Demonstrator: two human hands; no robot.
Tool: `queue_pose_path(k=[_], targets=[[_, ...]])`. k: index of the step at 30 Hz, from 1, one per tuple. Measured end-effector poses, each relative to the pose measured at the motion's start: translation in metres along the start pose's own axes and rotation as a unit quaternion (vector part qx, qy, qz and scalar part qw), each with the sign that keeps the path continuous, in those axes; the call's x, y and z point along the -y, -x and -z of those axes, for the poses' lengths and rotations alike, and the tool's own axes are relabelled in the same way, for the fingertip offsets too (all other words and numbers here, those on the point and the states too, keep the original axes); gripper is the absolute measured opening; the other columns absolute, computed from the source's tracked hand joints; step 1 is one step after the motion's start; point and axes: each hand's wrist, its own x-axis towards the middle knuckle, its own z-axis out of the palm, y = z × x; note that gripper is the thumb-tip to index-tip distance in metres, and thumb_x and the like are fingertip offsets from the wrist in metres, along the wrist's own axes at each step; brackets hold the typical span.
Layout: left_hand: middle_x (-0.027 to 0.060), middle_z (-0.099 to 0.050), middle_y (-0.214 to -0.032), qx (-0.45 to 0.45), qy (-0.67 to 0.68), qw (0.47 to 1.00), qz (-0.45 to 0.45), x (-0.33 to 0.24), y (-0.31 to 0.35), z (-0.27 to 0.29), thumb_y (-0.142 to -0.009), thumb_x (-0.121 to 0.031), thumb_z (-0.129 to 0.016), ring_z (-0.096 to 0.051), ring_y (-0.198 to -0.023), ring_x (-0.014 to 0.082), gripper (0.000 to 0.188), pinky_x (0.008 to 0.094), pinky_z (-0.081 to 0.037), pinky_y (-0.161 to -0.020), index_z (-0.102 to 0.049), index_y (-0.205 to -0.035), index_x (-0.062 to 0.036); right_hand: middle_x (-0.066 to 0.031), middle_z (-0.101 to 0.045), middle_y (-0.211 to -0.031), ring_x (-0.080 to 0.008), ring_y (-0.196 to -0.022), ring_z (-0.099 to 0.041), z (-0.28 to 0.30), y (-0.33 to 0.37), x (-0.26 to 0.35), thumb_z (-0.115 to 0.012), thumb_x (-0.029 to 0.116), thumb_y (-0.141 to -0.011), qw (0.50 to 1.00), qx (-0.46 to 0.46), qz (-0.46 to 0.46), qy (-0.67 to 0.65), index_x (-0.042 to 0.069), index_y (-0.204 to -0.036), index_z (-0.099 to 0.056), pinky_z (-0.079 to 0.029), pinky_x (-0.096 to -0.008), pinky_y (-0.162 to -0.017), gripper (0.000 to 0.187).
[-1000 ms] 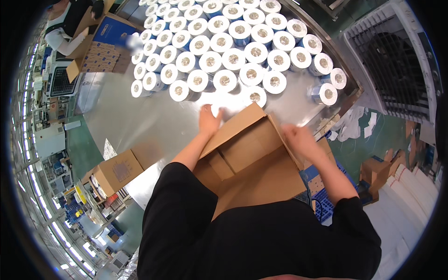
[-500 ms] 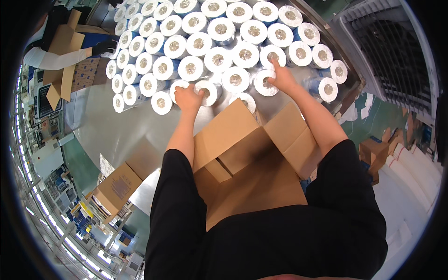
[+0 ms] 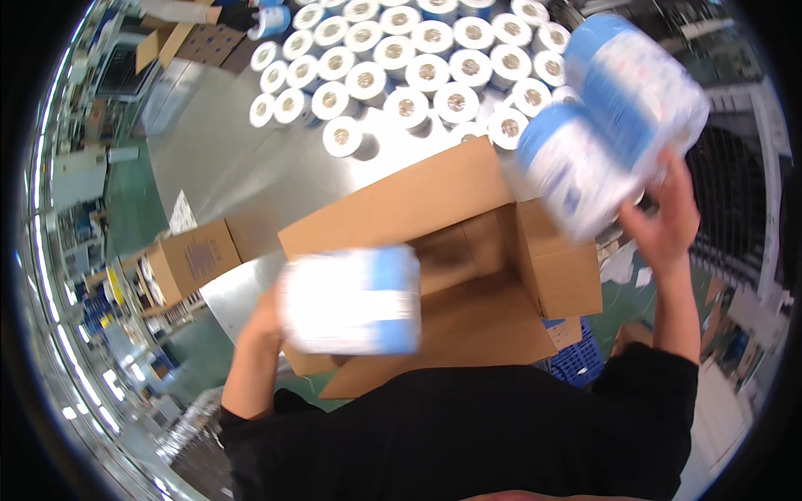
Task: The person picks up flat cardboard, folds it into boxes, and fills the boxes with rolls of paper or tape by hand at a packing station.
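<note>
From my remote station I read both hands as loaded. The left hand [image 3: 269, 317] is closed on the left end of a single wrapped roll [image 3: 351, 301]; the roll hides most of its fingers, so I cannot tell their exact spread. This roll is raised in front of the left part of an open carton [image 3: 401, 200], which is at the near edge of the bench [image 3: 242, 150], flaps spread. The right hand [image 3: 668, 217] is partly open, thumb and fingers bearing on the lower ends of two wrapped rolls: an upper roll [image 3: 643, 88] and a lower roll [image 3: 576, 175], touching side by side, tilted, raised over the bench's right edge. Standing rolls [image 3: 364, 79] occupy the bench toward its far edge. Near the far left corner, a co-worker's gloved hand [image 3: 238, 18] is at a blue-and-white roll [image 3: 272, 21].
</note>
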Motion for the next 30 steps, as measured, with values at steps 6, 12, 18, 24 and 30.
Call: queue_pose_path(k=[6, 12, 18, 24, 30], targets=[[0.0208, -0.051, -0.11, 0.028, -0.728, 0.684, -0.031, 0.132, -0.029, -0.05, -0.066, -0.027, -0.072, -0.047, -0.104, 0.0334, 0.031, 0.0377, -0.045, -0.085, -0.072, -0.092, -0.0102, -0.0155, -0.061, -0.075, -0.0342, -0.072, -0.06, -0.088, 0.063, 0.1, -0.056, 0.013, -0.082, 0.751, 0.64, 0.116, -0.119, 0.002, -0.132, -0.03, -0.049, -0.0427, -0.061, 0.058], [0.0247, -0.043, -0.126, 0.034, -0.731, 0.678, -0.068, 0.226, -0.078, -0.035, -0.085, -0.02, -0.052, -0.039, -0.118, 0.0398, 0.025, 0.0421, -0.041, -0.095, -0.067, -0.102, -0.009, -0.0264, -0.062, -0.082, -0.0375, -0.078, -0.063, -0.276, 0.144, 0.116, -0.061, 0.012, -0.078, 0.77, 0.635, -0.007, -0.066, -0.011, -0.132, -0.025, -0.051, -0.0438, -0.066, 0.069], [0.0149, -0.063, -0.108, 0.296, -0.424, 0.853, -0.069, 0.043, -0.047, -0.011, -0.085, -0.031, -0.062, -0.06, -0.099, 0.0244, 0.037, 0.0354, -0.046, -0.087, -0.062, -0.114, -0.0076, -0.0219, -0.062, -0.098, -0.0321, -0.089, -0.062, -0.343, 0.165, 0.149, -0.052, 0.012, -0.086, 0.696, 0.716, 0.023, -0.043, 0.0, -0.12, -0.048, -0.05, -0.0422, -0.075, 0.036], [0.0152, -0.049, -0.125, -0.145, -0.53, 0.788, -0.28, -0.035, -0.197, 0.069, -0.074, -0.021, -0.068, -0.049, -0.108, 0.0312, 0.048, 0.0389, -0.042, -0.091, -0.056, -0.12, -0.0132, -0.0064, -0.065, -0.087, -0.0147, -0.079, -0.057, -0.205, 0.005, 0.107, -0.06, 0.021, -0.087, 0.891, 0.242, -0.037, -0.383, 0.008, -0.111, -0.059, -0.048, -0.0284, -0.073, 0.027], [0.017, -0.032, -0.141, -0.101, -0.708, 0.682, -0.152, 0.015, -0.34, 0.084, -0.062, -0.026, -0.071, -0.03, -0.131, 0.0339, 0.062, 0.0438, -0.03, -0.106, -0.057, -0.122, -0.028, -0.0087, -0.066, -0.081, -0.0235, -0.073, -0.063, -0.193, -0.018, -0.049, -0.066, 0.021, -0.08, 0.917, 0.299, -0.264, -0.028, 0.01, -0.113, -0.06, -0.049, -0.0325, -0.064, 0.035]])
